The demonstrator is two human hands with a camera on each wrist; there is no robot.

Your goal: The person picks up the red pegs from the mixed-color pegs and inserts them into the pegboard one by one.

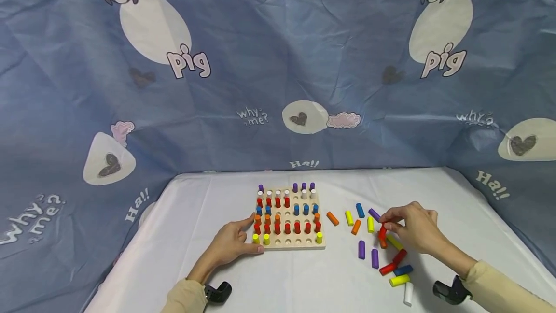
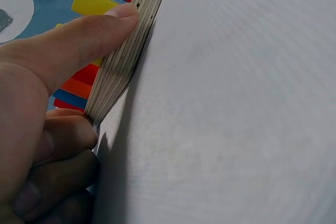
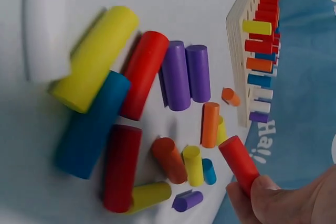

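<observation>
A wooden pegboard (image 1: pixel 292 248) lies on the table with rows of coloured pegs upright in its holes, and some holes are bare. My left hand (image 1: pixel 230 243) holds the board's front left corner. In the left wrist view its thumb (image 2: pixel 123 15) presses one edge of the board, with the other fingers curled by the side. To the right, my right hand (image 1: pixel 414 228) pinches a red peg (image 3: pixel 239 163) between thumb and finger, above the loose pegs. Just below that peg in the head view lies an orange peg (image 1: pixel 382 243).
Loose pegs lie scattered right of the board, among them two purple pegs (image 3: pixel 176 77), a blue peg (image 1: pixel 403 270) and a white peg (image 1: pixel 408 294). White cloth (image 1: pixel 304 284) covers the table. Behind it hangs a blue printed curtain (image 1: pixel 269 71).
</observation>
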